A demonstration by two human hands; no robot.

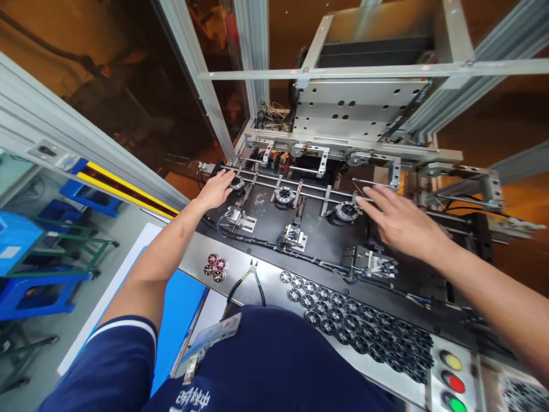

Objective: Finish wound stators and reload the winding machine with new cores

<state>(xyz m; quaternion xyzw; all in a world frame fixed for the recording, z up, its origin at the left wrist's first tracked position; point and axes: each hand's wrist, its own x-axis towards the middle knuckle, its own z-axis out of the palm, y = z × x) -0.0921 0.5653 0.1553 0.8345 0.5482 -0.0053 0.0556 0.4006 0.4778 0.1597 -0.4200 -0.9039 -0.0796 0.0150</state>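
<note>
My left hand (215, 190) reaches over the left end of the machine bed, fingers stretched out beside a round motor stator (237, 183) in its fixture. Its fingertips overlap the part's edge; whether they touch it I cannot tell. My right hand (397, 220) hovers over the right side with fingers spread. Its fingertips are close to another round stator (346, 212) on a black base, and nothing shows in its grasp. Between the hands, a third stator (285, 196) sits in its own holder. What lies beneath my right palm is hidden.
On the steel ledge lie side cutters (252, 274), a few red round parts (215, 268) and rows of black round parts (343, 315). Yellow, red and green buttons (453, 381) are at front right. Metal arms (313, 157) and frame posts (253, 57) surround the bed.
</note>
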